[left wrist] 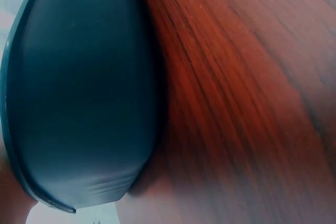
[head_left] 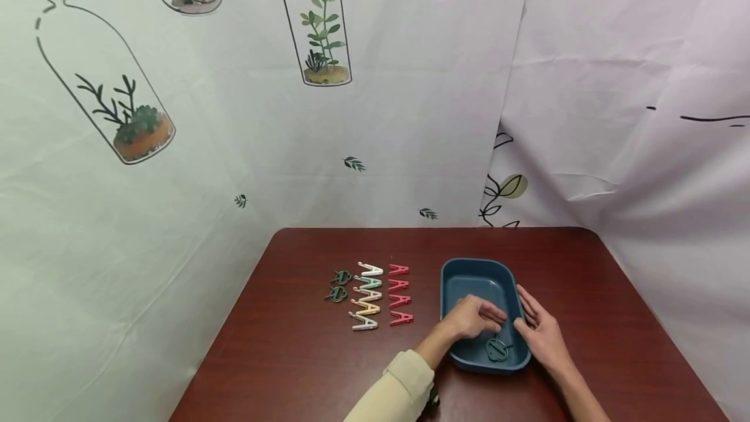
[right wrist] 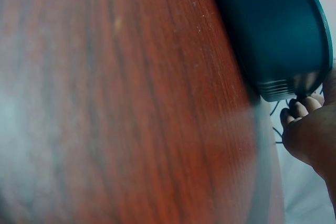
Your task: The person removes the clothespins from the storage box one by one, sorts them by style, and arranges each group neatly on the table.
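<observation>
A dark blue rectangular box stands on the table's right half. My left hand reaches over its left rim, fingers pointing right above the box floor, with nothing visible held. Below those fingers, a dark green round clip lies near the box's front end. My right hand holds the right wall of the box, thumb at the rim and fingers along the outside. The left wrist view is mostly the box's outer wall. In the right wrist view, the box appears beside some curled fingers.
Left of the box are a column of red clothespins and a column of white, green, beige and yellow clothespins. Two more dark green round clips lie farther left. A patterned cloth hangs behind the reddish-brown table.
</observation>
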Action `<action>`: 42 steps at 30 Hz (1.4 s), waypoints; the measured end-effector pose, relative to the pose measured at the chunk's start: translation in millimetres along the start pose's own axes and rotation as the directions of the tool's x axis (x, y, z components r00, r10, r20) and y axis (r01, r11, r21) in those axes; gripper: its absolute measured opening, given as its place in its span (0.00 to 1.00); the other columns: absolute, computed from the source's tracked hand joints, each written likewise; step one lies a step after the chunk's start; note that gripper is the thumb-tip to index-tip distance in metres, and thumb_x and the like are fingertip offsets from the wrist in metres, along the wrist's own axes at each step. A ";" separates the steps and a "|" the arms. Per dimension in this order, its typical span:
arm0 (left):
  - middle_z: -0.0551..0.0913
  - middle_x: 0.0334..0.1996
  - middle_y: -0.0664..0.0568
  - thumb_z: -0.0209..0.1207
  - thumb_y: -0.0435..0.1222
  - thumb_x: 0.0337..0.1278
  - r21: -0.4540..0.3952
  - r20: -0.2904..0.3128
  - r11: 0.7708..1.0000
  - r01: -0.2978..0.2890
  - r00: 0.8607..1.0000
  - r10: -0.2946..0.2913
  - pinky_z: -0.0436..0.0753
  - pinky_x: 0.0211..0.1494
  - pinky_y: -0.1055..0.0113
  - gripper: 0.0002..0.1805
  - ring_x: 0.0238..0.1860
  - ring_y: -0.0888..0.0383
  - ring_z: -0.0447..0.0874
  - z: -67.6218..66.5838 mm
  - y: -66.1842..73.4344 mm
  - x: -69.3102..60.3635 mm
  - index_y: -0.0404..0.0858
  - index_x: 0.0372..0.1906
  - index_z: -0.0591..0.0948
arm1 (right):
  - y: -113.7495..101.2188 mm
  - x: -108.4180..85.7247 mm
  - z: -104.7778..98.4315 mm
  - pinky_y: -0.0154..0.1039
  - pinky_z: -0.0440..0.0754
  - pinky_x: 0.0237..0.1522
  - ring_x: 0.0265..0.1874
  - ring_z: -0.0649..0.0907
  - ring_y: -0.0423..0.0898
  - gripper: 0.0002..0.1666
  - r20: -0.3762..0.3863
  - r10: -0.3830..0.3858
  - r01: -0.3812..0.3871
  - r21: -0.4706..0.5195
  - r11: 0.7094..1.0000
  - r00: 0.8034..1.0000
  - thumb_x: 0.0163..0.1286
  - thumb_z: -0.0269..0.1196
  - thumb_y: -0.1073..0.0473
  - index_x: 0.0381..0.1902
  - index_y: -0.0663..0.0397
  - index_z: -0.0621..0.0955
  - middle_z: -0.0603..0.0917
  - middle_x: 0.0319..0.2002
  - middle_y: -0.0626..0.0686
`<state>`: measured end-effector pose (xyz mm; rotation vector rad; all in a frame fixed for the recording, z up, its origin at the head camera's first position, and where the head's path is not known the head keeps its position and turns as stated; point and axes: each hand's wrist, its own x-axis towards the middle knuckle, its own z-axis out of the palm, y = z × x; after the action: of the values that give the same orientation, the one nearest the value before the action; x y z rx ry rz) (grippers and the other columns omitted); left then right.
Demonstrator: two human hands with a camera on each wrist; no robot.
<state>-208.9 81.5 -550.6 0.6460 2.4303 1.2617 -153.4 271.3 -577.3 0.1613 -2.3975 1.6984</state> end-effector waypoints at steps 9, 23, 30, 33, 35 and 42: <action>0.92 0.32 0.67 0.75 0.27 0.58 0.064 0.011 0.998 0.004 1.000 -0.005 0.75 0.52 0.79 0.12 0.37 0.80 0.84 3.0 -1.0 -0.2 0.48 0.42 0.95 | -1.4 0.7 0.9 0.15 0.72 0.52 0.61 0.68 0.18 0.41 -0.003 -0.012 0.012 0.025 1.000 1.000 0.73 0.58 0.77 0.82 0.66 0.62 0.66 0.75 0.72; 0.89 0.26 0.70 0.75 0.27 0.56 0.293 -0.005 0.952 -0.086 0.996 0.091 0.75 0.35 0.86 0.12 0.27 0.84 0.79 10.8 1.1 -2.8 0.50 0.35 0.94 | -0.6 -2.1 -0.6 0.15 0.72 0.52 0.72 0.68 0.48 0.42 0.007 0.042 -0.042 -0.025 0.999 0.999 0.74 0.58 0.76 0.83 0.64 0.60 0.66 0.77 0.70; 0.87 0.25 0.72 0.76 0.30 0.57 0.390 0.007 0.910 -0.139 0.989 0.148 0.74 0.41 0.85 0.12 0.25 0.84 0.75 10.8 -0.6 -2.8 0.53 0.32 0.92 | 0.0 -1.4 -0.2 0.15 0.72 0.50 0.72 0.66 0.62 0.43 0.006 0.058 -0.058 -0.047 0.997 0.998 0.72 0.58 0.77 0.83 0.64 0.60 0.66 0.76 0.70; 0.86 0.24 0.74 0.76 0.31 0.57 0.421 0.013 0.893 -0.160 0.985 0.171 0.73 0.43 0.85 0.11 0.25 0.84 0.74 10.0 -0.8 -2.4 0.54 0.32 0.92 | 0.0 -0.6 -0.4 0.15 0.72 0.50 0.73 0.66 0.63 0.44 0.009 0.059 -0.058 -0.043 0.997 0.998 0.72 0.58 0.77 0.83 0.64 0.59 0.66 0.77 0.70; 0.84 0.23 0.74 0.77 0.33 0.58 0.431 0.014 0.888 -0.163 0.985 0.174 0.73 0.43 0.85 0.11 0.25 0.85 0.74 9.2 -0.8 -2.0 0.55 0.33 0.92 | -0.2 0.0 -0.8 0.14 0.71 0.50 0.73 0.66 0.65 0.44 0.017 0.065 -0.064 -0.036 0.997 0.998 0.73 0.58 0.77 0.83 0.64 0.58 0.65 0.77 0.70; 0.84 0.24 0.75 0.75 0.34 0.61 0.440 0.037 0.881 -0.172 0.984 0.174 0.73 0.44 0.85 0.09 0.27 0.85 0.75 5.9 0.7 -3.3 0.55 0.34 0.92 | -2.4 1.7 -1.1 0.13 0.69 0.51 0.74 0.65 0.66 0.44 0.019 0.076 -0.075 -0.047 0.996 0.997 0.73 0.58 0.77 0.83 0.63 0.59 0.65 0.78 0.69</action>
<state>-203.1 84.1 -553.0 1.0014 2.7356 0.7573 -154.5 271.5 -574.4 0.0829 -2.4849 1.6795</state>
